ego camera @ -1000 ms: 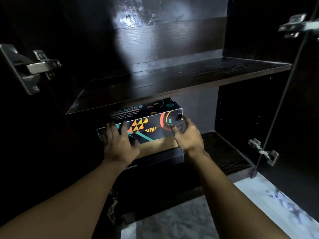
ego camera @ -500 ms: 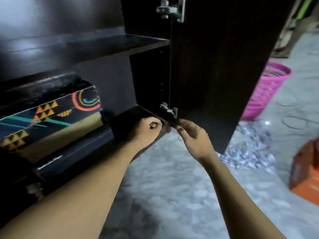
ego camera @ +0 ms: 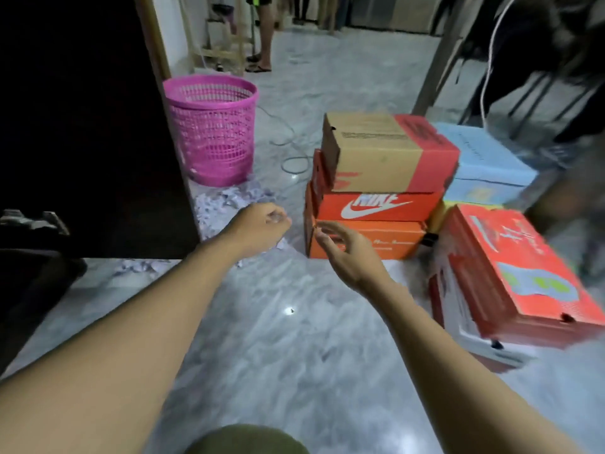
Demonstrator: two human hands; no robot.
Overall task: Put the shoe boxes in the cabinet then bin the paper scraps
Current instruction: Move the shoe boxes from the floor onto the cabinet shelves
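Hovering right grip — empty, near shoe boxes

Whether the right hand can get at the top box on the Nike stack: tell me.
Probably yes. The right hand is open and empty just before the stack; the brown-and-red top box has nothing on it or before it.
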